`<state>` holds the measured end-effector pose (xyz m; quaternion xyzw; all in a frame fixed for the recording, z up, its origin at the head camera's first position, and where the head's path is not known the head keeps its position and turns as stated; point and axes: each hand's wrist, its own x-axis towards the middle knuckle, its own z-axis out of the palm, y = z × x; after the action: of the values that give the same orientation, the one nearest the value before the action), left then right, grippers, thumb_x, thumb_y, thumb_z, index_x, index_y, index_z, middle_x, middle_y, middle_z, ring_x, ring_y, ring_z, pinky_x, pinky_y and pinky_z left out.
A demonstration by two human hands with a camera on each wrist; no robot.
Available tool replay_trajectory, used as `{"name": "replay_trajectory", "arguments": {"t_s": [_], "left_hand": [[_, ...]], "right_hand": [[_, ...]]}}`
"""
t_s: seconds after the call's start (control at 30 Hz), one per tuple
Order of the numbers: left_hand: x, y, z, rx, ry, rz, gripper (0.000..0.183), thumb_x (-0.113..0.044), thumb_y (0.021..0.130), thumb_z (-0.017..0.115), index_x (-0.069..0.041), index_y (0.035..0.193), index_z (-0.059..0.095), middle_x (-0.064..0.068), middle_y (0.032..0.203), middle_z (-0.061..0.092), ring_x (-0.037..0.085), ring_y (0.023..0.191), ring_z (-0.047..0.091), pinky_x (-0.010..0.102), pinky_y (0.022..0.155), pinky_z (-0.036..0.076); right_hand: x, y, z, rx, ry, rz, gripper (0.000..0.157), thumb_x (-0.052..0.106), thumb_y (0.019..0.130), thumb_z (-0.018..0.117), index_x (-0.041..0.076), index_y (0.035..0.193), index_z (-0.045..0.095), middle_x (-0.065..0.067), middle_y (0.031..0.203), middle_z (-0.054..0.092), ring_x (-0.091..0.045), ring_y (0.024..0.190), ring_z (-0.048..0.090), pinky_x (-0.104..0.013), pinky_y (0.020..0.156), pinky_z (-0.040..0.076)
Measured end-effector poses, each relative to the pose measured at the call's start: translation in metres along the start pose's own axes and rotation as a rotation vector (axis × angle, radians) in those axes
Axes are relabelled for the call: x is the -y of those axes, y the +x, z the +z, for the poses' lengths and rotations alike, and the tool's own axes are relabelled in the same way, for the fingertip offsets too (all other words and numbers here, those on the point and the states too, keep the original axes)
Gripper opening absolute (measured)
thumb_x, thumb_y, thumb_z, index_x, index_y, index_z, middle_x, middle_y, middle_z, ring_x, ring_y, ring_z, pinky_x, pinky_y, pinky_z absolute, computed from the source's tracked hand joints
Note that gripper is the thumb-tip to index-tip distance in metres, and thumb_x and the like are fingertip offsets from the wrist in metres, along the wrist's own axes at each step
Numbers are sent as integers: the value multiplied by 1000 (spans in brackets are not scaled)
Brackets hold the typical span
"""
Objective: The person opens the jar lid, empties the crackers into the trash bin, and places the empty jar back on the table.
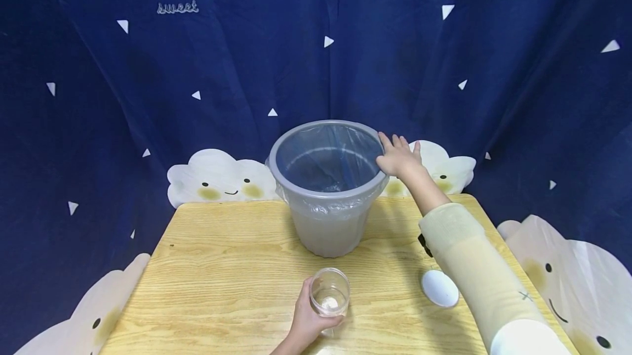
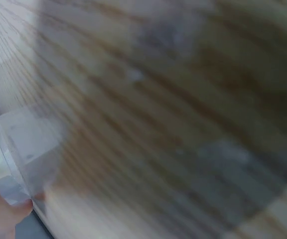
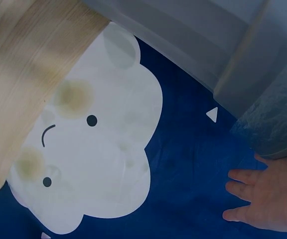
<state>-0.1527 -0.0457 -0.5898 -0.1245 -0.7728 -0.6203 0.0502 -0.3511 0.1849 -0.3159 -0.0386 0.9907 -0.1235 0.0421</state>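
My left hand (image 1: 312,315) grips a clear plastic cup (image 1: 329,292) near the front of the wooden table. In the left wrist view the cup (image 2: 21,154) shows at the left edge, with part of the hand (image 2: 4,214) below it. A grey bucket (image 1: 326,229) lined with a thin clear bag stands at the table's back. My right hand (image 1: 399,158) is at the bucket's right rim, fingers spread and straight. The right wrist view shows that hand (image 3: 273,196) against the rim, beside the crinkled bag (image 3: 275,117).
A white oval object (image 1: 440,288) lies on the table (image 1: 222,267) at the right, beside the right sleeve (image 1: 474,261). A dark blue curtain (image 1: 222,86) with white cloud shapes hangs behind and around the table.
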Motion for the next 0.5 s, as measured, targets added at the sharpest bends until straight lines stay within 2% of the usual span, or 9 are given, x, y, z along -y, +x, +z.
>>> {"name": "replay_trajectory", "arguments": {"t_s": [0.13,0.27,0.5], "left_hand": [[-1,0,0,1,-21,-29,95,-18,54,87,-6,132,34,15,126,46,36,115,46,53,94,39],[-2,0,0,6,-1,-46,96,-18,53,87,-5,132,33,15,126,46,36,115,45,52,95,38],[0,-1,0,23,-6,-67,96,-18,55,86,-5,133,31,17,128,42,39,118,41,56,95,36]], "right_hand": [[0,0,0,-2,2,0,71,23,83,33,9,147,6,-27,148,7,-41,137,1,-61,104,-7],[0,-1,0,-2,-5,-1,70,23,83,33,9,147,6,-27,148,7,-42,136,2,-61,104,-6],[0,-1,-1,-4,-7,-9,70,23,83,33,9,147,7,-27,148,7,-42,136,2,-62,104,-6]]}}
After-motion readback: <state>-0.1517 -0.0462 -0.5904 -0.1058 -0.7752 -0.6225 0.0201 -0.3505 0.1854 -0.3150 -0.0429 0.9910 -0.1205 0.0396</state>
